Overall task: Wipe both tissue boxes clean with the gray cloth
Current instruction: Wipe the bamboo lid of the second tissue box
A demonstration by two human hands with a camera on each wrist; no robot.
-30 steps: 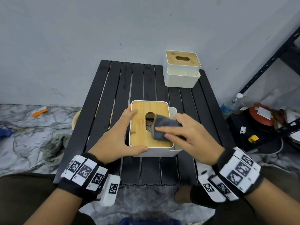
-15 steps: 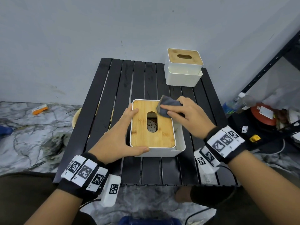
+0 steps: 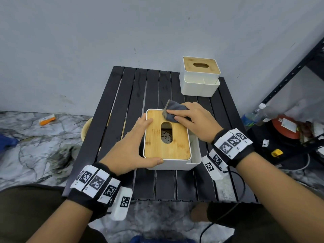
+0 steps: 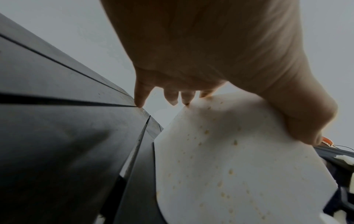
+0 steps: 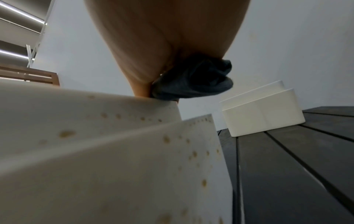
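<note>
A white tissue box with a bamboo lid [image 3: 168, 142] stands in the middle of the black slatted table [image 3: 126, 95]. Brown specks dot its white sides [image 4: 220, 166] [image 5: 114, 144]. My left hand [image 3: 133, 148] grips the box's left side, thumb at the near edge and fingers at the lid's left edge. My right hand [image 3: 191, 118] presses the bunched gray cloth [image 3: 173, 111] [image 5: 193, 81] onto the lid's far right corner. A second white tissue box [image 3: 199, 76] [image 5: 262, 112] with a bamboo lid stands at the table's far right corner.
A wall rises right behind the table. On the floor to the right lie a plastic bottle [image 3: 254, 114], a red round object [image 3: 285, 127] and small clutter beside a black metal rack [image 3: 289, 72]. An orange packet [image 3: 47, 119] lies on the marble floor at left.
My right hand has slid the gray cloth from the lid's slot and near right part to the far right corner. The left hand and the box have stayed put.
</note>
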